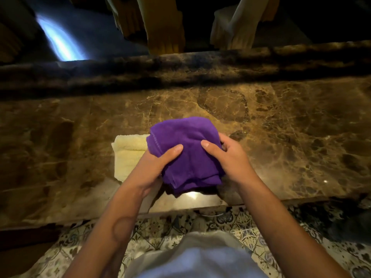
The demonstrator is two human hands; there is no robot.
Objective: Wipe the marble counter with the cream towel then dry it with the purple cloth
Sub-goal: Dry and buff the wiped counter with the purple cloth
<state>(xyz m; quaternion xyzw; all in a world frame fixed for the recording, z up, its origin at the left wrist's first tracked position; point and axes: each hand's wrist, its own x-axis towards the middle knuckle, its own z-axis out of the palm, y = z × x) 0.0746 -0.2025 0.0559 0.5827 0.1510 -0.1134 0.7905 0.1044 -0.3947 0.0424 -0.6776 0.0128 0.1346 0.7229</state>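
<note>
Hands gripped the bunched purple cloth (186, 155) above the marble table (281, 127): left hand (154, 167), right hand (230, 155) (cream towel (128, 155) alongside). Flattening it first would likely dry better.

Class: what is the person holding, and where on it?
The purple cloth, bunched; left hand grips its left side, right hand its right side.

Both hands (152, 167) (226, 157) grip the purple cloth (188, 149) above the marble counter (281, 127).
</note>
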